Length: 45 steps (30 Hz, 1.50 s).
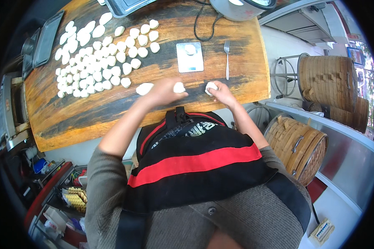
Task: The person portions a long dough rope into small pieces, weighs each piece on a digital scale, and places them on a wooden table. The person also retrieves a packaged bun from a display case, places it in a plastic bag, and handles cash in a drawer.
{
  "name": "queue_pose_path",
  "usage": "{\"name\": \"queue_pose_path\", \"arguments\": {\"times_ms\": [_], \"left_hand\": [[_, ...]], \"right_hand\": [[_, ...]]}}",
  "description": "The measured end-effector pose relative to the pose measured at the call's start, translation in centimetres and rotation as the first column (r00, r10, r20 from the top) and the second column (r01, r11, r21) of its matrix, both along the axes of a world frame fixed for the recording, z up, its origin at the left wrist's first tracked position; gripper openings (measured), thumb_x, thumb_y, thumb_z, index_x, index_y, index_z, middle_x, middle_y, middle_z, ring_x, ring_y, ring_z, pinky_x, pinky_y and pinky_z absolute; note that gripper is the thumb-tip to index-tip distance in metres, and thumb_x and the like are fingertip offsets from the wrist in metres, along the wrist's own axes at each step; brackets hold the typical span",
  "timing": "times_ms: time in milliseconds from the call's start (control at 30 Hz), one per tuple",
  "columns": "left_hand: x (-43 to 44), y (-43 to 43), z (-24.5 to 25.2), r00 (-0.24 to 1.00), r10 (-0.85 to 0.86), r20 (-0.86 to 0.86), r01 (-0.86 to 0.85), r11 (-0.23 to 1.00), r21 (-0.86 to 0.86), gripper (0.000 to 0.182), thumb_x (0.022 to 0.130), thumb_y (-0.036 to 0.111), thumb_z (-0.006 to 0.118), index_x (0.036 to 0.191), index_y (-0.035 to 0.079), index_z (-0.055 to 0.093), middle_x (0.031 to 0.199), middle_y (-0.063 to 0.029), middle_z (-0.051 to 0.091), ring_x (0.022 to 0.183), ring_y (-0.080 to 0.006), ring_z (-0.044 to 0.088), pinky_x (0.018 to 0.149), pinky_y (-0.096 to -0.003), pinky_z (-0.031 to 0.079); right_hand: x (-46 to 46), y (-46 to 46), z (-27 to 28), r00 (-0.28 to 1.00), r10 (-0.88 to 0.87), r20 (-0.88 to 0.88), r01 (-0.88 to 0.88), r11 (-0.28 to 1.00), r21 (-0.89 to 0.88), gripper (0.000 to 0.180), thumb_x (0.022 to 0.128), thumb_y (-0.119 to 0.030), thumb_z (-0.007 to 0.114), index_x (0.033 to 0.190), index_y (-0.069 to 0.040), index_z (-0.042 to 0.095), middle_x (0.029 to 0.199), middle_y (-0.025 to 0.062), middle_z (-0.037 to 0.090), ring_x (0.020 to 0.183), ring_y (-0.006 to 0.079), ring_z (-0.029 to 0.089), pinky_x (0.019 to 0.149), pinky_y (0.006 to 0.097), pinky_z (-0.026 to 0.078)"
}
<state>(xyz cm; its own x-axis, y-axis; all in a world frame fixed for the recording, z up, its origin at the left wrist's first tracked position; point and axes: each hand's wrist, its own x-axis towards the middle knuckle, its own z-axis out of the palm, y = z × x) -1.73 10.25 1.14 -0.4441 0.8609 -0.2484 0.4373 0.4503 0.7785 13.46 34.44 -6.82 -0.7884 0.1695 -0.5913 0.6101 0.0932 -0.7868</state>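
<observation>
My left hand (pixel 164 91) holds a small white lump of dough (pixel 179 87) at its thumb and fingers, low over the wooden table (pixel 237 67). A longer dough piece (pixel 144 89) lies at the outer side of that hand, partly hidden by it. My right hand (pixel 223 93) grips another white dough lump (pixel 210 88) between thumb and fingers, near the table's front edge. Beyond both hands is a small digital scale (pixel 190 64) with one dough ball (pixel 190 49) on its plate. A steel fork (pixel 227 59) lies to the scale's right, tines pointing away from me.
Many dough balls (pixel 107 74) sit in rows on the left, with flatter oval pieces (pixel 85 38) behind them. Metal trays (pixel 49 40) rest at the far left edge. An appliance (pixel 237 11) with a black cord (pixel 195 26) stands at the back. Bamboo steamers (pixel 294 143) stand right of the table.
</observation>
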Motion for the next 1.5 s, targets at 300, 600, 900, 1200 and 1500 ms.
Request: {"name": "queue_pose_path", "arguments": {"times_ms": [300,600,900,1200,1500], "left_hand": [[-2.8,9.0,-7.0,0.865,0.356,-0.355,-0.357,0.932,0.067,0.077,0.075,0.036,0.073,0.136,0.005,0.036,0.119,-0.0192,0.048,0.110,-0.0365,0.052,0.089,-0.0432,0.047],[-10.5,10.5,-12.6,0.627,0.730,0.271,-0.777,0.608,0.163,0.050,0.083,0.022,0.070,0.120,-0.005,0.049,0.095,-0.0143,0.061,0.081,-0.0166,0.063,0.069,-0.0266,0.051],[-18.2,7.7,-12.1,0.678,0.364,-0.639,-0.376,0.918,0.125,0.045,0.073,0.020,0.073,0.114,0.009,0.059,0.116,-0.0108,0.057,0.109,-0.0332,0.050,0.091,-0.0455,0.039],[-4.9,2.6,-7.6,0.903,0.105,-0.416,-0.134,0.990,-0.042,0.089,0.075,0.055,0.066,0.139,0.001,0.036,0.143,-0.0232,0.034,0.136,-0.0382,0.028,0.111,-0.0498,0.023],[0.8,1.4,-6.4,0.984,0.038,0.176,-0.055,0.994,0.098,0.107,0.064,0.034,0.083,0.144,0.003,0.019,0.122,-0.0228,0.057,0.114,-0.0363,0.055,0.093,-0.0399,0.045]], "right_hand": [[-7.8,2.2,3.1,0.983,0.122,-0.136,0.007,0.718,0.696,0.039,0.078,-0.026,0.074,0.104,-0.003,0.057,0.093,0.0194,0.061,0.082,0.0310,0.063,0.073,0.0388,0.050],[-16.0,0.3,-1.7,0.912,0.133,-0.387,0.164,0.746,0.645,0.037,0.076,-0.020,0.073,0.101,-0.002,0.052,0.104,0.0210,0.054,0.094,0.0395,0.058,0.079,0.0428,0.049],[-13.3,-2.8,0.5,0.949,0.314,-0.033,-0.202,0.685,0.700,0.051,0.082,-0.029,0.068,0.122,-0.003,0.050,0.118,0.0176,0.050,0.094,0.0344,0.059,0.079,0.0420,0.051],[-5.9,-6.7,-2.9,0.643,0.758,-0.109,-0.469,0.502,0.727,0.049,0.074,-0.019,0.069,0.121,-0.010,0.055,0.124,0.0098,0.056,0.119,0.0285,0.050,0.100,0.0437,0.038],[-6.1,-7.3,3.8,0.915,0.332,-0.228,-0.311,0.942,0.123,0.036,0.085,-0.029,0.061,0.110,-0.004,0.054,0.102,0.0182,0.064,0.090,0.0280,0.064,0.078,0.0376,0.050]]}}
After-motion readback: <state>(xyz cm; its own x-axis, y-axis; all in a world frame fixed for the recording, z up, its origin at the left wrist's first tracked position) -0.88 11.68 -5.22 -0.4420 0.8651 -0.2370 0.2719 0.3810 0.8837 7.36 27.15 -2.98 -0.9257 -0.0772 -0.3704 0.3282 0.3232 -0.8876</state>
